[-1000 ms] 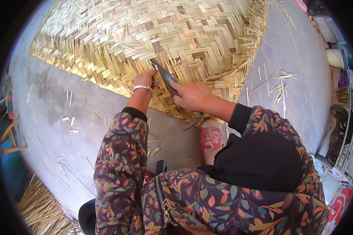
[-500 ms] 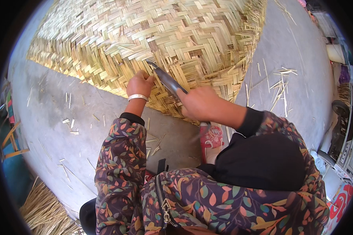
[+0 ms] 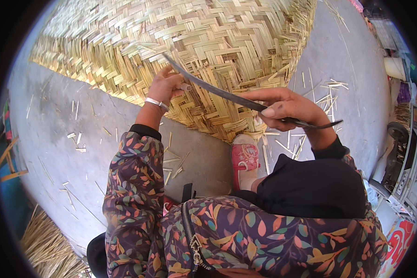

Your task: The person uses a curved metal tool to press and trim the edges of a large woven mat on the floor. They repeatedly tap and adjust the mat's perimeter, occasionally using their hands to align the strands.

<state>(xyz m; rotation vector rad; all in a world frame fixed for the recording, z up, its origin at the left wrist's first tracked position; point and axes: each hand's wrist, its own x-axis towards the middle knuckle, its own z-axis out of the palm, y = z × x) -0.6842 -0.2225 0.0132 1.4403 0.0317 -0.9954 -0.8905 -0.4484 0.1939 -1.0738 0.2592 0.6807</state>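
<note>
A large woven mat (image 3: 208, 28) of flat pale straw-coloured strips fills the upper part, its corner pointing toward me. Loose strip ends stand up around the dark gaps near that corner. My left hand (image 3: 166, 89), with a white bracelet at the wrist, is over the mat's near edge, thumb and forefinger apart, nothing visible between them. A pale wrap covers its thumb. In my right hand (image 3: 285, 109) is a long, thin, dark curved blade (image 3: 208, 87), gripped between thumb and fingers. Its tip reaches over the mat close to my left fingers; its pointed tail sticks out to the right.
Cut strip pieces (image 3: 76, 139) litter the grey concrete floor (image 3: 97, 162). My foot in a red-and-white shoe (image 3: 245, 160) is beside the mat's corner. A straw bundle (image 3: 46, 245) lies at lower left. Wheeled equipment (image 3: 398, 134) and clutter line the right side.
The blade has lifted and swung flatter, and my right hand has moved right, showing the tail. My left hand has loosened from a closed pinch, thumb and forefinger now apart.
</note>
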